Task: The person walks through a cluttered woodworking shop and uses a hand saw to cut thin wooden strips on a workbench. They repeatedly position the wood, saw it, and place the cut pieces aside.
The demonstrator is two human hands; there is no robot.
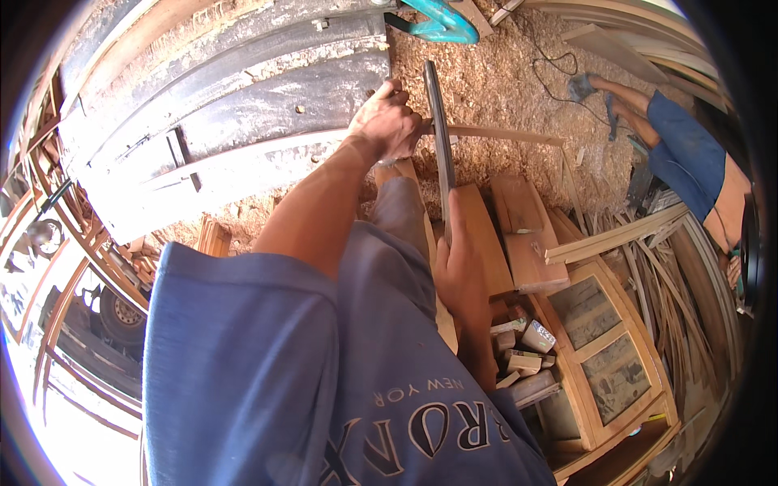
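Note:
My left hand (391, 123) is closed around a thin wooden strip (506, 134) at the edge of a worn metal-topped bench. The strip runs out to the right over the shavings. My right hand (460, 263), lower and nearer my body, grips the near end of a long, narrow, dark metal bar-like tool (440, 134). This tool points away from me and crosses the strip just right of my left fingers. Its exact kind cannot be told from this angle. Below my left hand, a light wooden piece (411, 174) shows beside my leg.
The metal benchtop (243, 97) fills the far left. A teal tool (442, 23) lies at the far edge. Wood shavings (502, 81) cover the floor. Boards (482, 235), a wooden frame cabinet (604, 344) and stacked strips (616, 235) crowd the right. Another person (689, 146) is at the right.

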